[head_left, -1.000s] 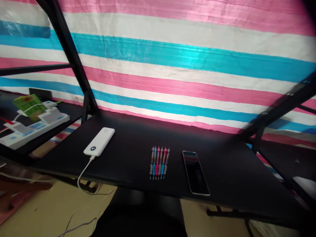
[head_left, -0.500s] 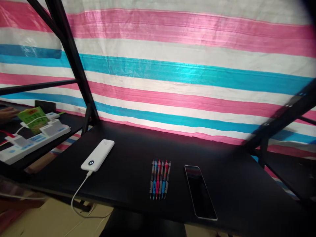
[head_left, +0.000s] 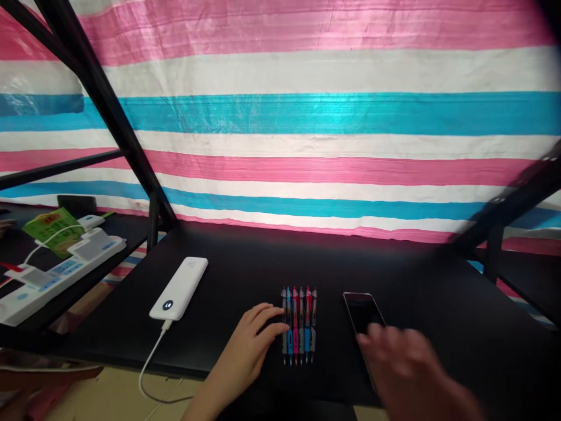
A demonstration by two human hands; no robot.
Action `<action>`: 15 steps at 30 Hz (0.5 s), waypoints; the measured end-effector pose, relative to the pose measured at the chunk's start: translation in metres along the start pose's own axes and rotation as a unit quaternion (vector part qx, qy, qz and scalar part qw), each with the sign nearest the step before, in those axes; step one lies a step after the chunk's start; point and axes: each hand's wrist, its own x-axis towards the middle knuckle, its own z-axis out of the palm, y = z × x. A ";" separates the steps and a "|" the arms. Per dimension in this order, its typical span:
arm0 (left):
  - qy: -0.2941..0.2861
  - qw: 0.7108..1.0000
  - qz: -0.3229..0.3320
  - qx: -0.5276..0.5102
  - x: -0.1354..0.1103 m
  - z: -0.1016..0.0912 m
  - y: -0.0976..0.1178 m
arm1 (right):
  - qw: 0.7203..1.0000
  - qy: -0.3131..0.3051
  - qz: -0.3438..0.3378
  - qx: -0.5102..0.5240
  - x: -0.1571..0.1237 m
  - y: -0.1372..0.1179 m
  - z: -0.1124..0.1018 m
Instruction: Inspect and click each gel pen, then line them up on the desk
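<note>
A tight row of several pens (head_left: 298,324) with pink, blue and grey barrels lies on the black table (head_left: 245,257). My left hand (head_left: 252,345) rests flat on the table just left of the row, fingers stretched and touching the leftmost pen. A dark smartphone (head_left: 363,310) lies to the right of the pens. My right hand (head_left: 401,356) hovers over the phone's near end and hides it; the hand is smeared by motion. A white power bank (head_left: 179,287) with a white cable lies at the left.
A white power strip (head_left: 56,270) and a green packet (head_left: 55,225) sit on a side table at left. Black metal frame bars (head_left: 105,111) rise at left and right. A striped pink, white and blue tarp (head_left: 307,117) hangs behind.
Both my hands have come into view from below: the left now lies beside the pens, the right is over the phone. The view has shifted slightly.
</note>
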 end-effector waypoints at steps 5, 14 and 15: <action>-0.067 0.992 0.060 0.086 0.009 0.011 -0.019 | 0.996 -0.012 0.061 0.057 -0.016 0.028 0.048; 0.001 0.991 0.074 0.110 0.018 0.009 -0.024 | 0.997 0.007 0.064 0.035 -0.019 0.034 0.075; 0.003 0.991 0.072 0.115 0.018 0.008 -0.025 | 0.998 0.008 0.059 0.028 -0.017 0.034 0.076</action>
